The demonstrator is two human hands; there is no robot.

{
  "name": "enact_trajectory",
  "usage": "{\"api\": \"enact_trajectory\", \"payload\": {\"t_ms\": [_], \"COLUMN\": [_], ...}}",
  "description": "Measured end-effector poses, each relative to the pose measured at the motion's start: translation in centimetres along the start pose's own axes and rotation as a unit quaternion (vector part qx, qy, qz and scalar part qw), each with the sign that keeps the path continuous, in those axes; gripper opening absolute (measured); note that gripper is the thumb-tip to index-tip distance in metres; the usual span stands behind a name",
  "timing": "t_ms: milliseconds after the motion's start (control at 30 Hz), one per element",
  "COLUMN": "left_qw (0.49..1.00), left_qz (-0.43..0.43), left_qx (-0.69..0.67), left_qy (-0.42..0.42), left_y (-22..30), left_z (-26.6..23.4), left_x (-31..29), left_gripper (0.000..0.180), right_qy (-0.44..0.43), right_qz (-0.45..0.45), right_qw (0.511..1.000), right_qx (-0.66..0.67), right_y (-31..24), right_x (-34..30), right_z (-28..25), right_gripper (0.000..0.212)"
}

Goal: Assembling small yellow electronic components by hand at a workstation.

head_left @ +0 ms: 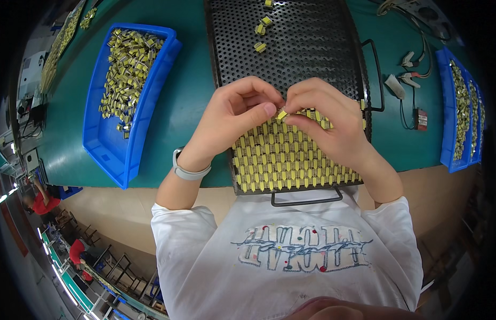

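Note:
Both my hands meet above a black perforated metal tray [290,64]. Between their fingertips is a small yellow-wrapped electronic component [282,114], probably a little transformer. My right hand [329,118] pinches it with thumb and forefinger. Curled round from the other side, my left hand [234,114] has its thumb and forefinger closed against the same piece. Close rows of matching yellow components [288,154] stand in the tray's near half, below my hands. Several loose ones [261,31] lie on its far part.
A blue bin [106,152] heaped with loose components sits on the green table [197,58] at left. More blue bins [447,106] hold components at far right. Clip leads [409,79] lie right of the tray. Wire handles [306,202] stick out from the tray.

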State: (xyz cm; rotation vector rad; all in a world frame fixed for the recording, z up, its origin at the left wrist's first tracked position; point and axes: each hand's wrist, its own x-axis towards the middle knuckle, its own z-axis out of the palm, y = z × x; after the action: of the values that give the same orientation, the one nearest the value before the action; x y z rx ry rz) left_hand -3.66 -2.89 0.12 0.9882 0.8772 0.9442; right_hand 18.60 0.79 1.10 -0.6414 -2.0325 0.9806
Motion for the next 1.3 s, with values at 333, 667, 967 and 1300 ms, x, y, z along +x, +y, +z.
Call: {"api": "enact_trajectory", "payload": {"t_ms": [333,667,967,1300], "left_qw": [1.0,1.0,1.0,0.978], "left_qz": [-0.004,-0.003,0.01,0.116], "left_qx": [-0.005,-0.007,0.011,0.17], "left_qy": [-0.003,-0.012,-0.003,0.017], "left_y": [-0.1,-0.1,0.2,0.0], "left_z": [0.1,0.0,0.1,1.0], "left_x": [0.0,0.0,0.0,0.0], "left_gripper": [0.018,0.017,0.022,0.034], "right_qy": [-0.018,-0.013,-0.028,-0.034], "right_qz": [-0.014,-0.006,0.058,0.177], "right_qw": [1.0,1.0,0.996,0.959], "right_qx": [-0.007,0.001,0.058,0.221], "right_y": [0.0,-0.1,-0.1,0.6], "right_x": [-0.1,-0.1,-0.1,-0.2], "right_z": [0.1,0.0,-0.4,-0.4], "right_gripper": [0.023,0.023,0.02,0.016]}}
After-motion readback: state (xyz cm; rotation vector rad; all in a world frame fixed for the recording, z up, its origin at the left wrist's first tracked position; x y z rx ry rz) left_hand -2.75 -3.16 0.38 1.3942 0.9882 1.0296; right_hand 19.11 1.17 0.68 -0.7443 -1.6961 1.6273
